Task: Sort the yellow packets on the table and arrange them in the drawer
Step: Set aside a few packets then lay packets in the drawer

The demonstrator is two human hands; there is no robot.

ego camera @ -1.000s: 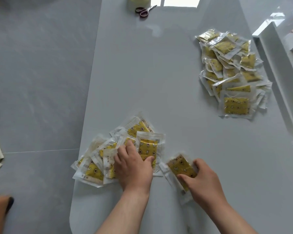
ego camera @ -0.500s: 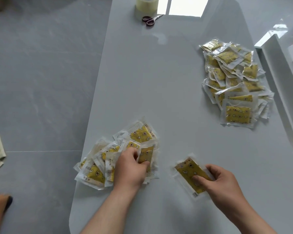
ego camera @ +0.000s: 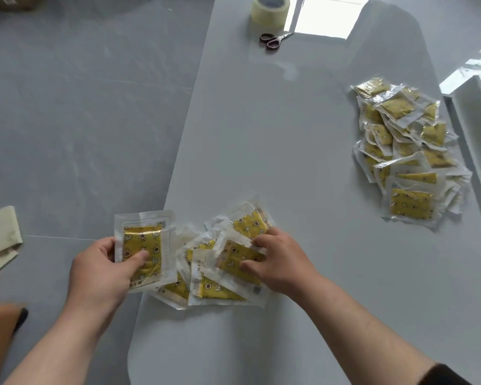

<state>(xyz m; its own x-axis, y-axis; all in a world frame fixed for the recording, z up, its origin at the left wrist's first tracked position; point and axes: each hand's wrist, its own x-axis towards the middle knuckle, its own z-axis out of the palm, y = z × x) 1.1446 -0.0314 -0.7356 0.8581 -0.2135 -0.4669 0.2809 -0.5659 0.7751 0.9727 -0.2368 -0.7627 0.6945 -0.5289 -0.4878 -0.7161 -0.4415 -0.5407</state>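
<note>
Presently the left hand [ego camera: 100, 273] curls its fingers round one lifted yellow packet [ego camera: 142, 245], likely to start a stack; the right hand [ego camera: 282, 262] pinches a second packet [ego camera: 238, 258] atop the near pile [ego camera: 214, 290] on the bench [ego camera: 261, 148].

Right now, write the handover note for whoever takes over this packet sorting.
Hands: the left hand holds the lifted packet over the near-left edge of the table. The right hand pinches the top packet of the near pile.
Elsewhere: the far pile lies jumbled at the table's right side.
Done: no packet shows in any drawer.
Left: sort both piles, then arrange the packets in the drawer.
</note>
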